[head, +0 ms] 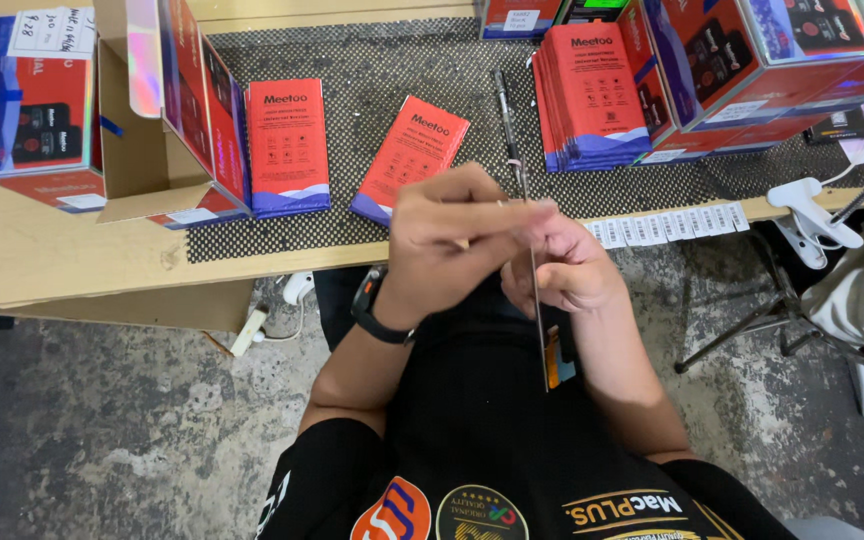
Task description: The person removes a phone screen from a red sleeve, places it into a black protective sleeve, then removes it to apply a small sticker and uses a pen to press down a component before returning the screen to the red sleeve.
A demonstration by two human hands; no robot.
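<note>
A: Left hand [442,240] and right hand [567,265], each grip pinching a thin card [537,300] edge-on, held off the tabletop [72,250], near the red box [412,155]?

B: Yes. Risk, judged: held by its edges, the card may slip to the floor [132,420].

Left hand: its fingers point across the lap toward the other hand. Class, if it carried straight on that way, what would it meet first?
The left hand would first meet the thin flat item, seen edge-on, and the right hand gripping it; they already look in contact, though depth is unclear.
</note>
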